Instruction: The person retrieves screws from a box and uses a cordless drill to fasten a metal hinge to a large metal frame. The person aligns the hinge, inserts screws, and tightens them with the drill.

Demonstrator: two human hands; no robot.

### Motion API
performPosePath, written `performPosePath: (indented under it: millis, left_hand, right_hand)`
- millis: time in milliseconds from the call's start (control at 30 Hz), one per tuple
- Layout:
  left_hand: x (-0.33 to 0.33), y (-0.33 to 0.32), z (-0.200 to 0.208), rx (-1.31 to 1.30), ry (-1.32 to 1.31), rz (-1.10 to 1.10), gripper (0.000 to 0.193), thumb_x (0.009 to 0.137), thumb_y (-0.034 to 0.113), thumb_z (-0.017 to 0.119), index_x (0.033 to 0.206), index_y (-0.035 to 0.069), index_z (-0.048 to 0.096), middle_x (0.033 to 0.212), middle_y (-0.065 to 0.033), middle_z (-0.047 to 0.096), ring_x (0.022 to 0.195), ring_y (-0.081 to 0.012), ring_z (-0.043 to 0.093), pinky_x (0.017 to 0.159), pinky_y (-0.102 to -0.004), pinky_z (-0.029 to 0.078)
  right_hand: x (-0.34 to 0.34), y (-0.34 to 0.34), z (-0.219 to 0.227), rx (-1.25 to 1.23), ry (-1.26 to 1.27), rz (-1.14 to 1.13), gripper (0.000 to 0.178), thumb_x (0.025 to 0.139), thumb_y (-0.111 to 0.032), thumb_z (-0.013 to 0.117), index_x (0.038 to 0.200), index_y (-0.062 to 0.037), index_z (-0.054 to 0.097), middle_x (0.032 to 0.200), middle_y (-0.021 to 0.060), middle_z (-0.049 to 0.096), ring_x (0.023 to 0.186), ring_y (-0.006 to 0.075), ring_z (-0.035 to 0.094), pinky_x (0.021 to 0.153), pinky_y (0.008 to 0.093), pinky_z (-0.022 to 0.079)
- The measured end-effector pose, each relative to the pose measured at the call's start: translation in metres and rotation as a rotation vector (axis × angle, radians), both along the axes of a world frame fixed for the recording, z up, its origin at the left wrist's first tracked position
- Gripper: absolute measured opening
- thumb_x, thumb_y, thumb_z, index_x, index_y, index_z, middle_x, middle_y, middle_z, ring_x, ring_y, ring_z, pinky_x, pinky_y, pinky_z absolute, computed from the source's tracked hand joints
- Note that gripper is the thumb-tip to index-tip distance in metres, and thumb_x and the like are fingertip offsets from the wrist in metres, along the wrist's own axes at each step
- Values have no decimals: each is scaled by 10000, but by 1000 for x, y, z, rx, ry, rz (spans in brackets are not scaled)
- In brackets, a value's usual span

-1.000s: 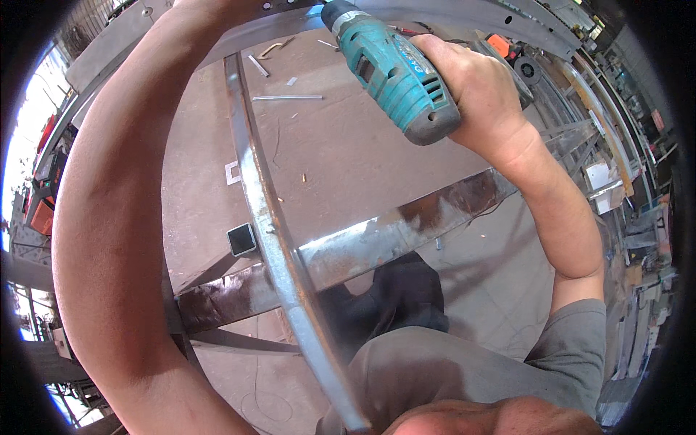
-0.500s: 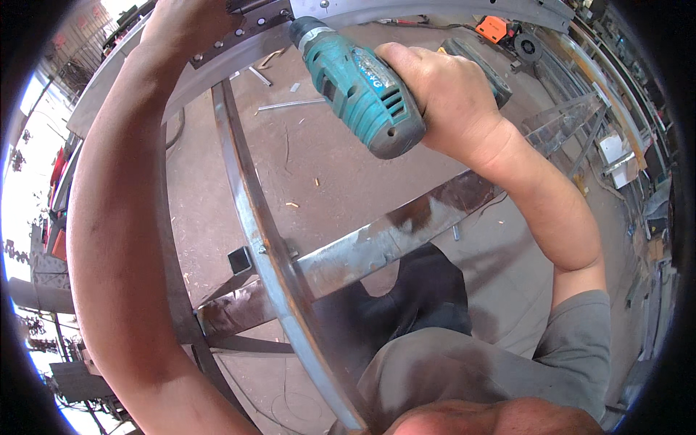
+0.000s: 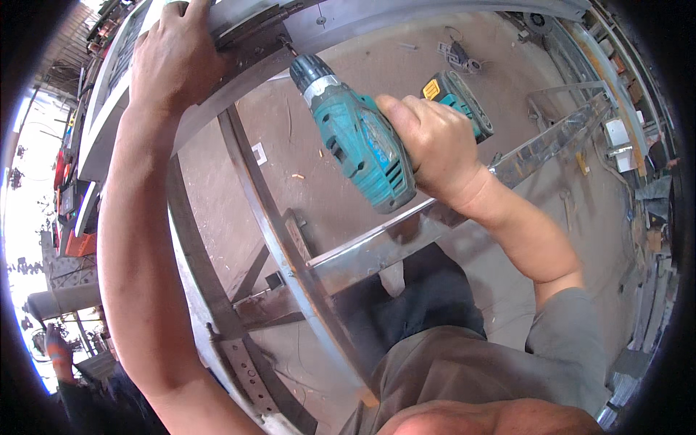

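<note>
A concrete workshop floor (image 3: 384,72) lies beneath steel bars; nearer, the right hand (image 3: 438,148) has its fingers wrapped around a teal drill (image 3: 362,145), held above the floor; farther out, its bit (image 3: 288,47) points at a dark plate (image 3: 250,61) on the grey beam, contact unclear; the left hand (image 3: 177,58) rests there, its grip impossible to tell; drilling or driving seems in hand; the next move calls for steady alignment.

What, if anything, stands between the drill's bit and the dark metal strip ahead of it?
Nothing visible. The right hand holds the drill, its bit pointing at the dark metal strip; whether the tip touches is unclear. The left hand is off to the left.
</note>
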State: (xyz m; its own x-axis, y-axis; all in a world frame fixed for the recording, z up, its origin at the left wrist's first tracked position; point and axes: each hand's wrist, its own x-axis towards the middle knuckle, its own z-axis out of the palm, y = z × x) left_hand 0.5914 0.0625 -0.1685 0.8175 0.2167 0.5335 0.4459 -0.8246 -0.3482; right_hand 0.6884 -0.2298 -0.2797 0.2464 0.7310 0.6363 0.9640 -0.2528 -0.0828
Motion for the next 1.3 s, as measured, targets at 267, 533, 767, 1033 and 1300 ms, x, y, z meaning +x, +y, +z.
performPosePath:
  millis: [267,533,767,1033,1300]
  left_hand:
    - [3,0,9,-131,70,30,754,783,315,884,1430,148,536,1304,-199,630,1199,-387,645,1010,-497,530]
    - [3,7,5,-106,-7,-88,771,720,303,917,1387,118,579,1271,-176,656,1142,-380,670,973,-487,537]
    - [4,1,6,-51,38,-24,793,718,381,927,1383,118,584,1244,-170,680,1105,-353,704,915,-473,576]
    - [-1,9,0,-25,7,-71,804,716,455,920,1378,153,578,1201,-162,711,1055,-345,734,845,-469,604]
    - [1,18,-7,9,-8,-109,764,745,429,913,1373,156,576,1179,-169,723,1038,-343,744,826,-469,616]
  right_hand:
    - [-2,-2,10,-20,204,26,352,814,-114,679,1157,-57,630,788,92,625,718,296,681,624,401,538]
    - [-2,-3,22,-61,307,33,340,814,-90,661,1152,-77,628,814,84,625,770,299,678,669,410,539]
    - [-2,-3,21,-50,310,18,328,808,-87,663,1135,-89,636,813,75,624,756,300,673,660,410,537]
    - [-13,-1,21,-33,319,-6,325,782,-95,710,1100,-90,639,813,81,630,746,303,674,652,408,541]
    - [-17,3,21,-27,285,-33,319,780,-129,737,1083,-94,640,800,82,650,733,297,689,622,408,545]
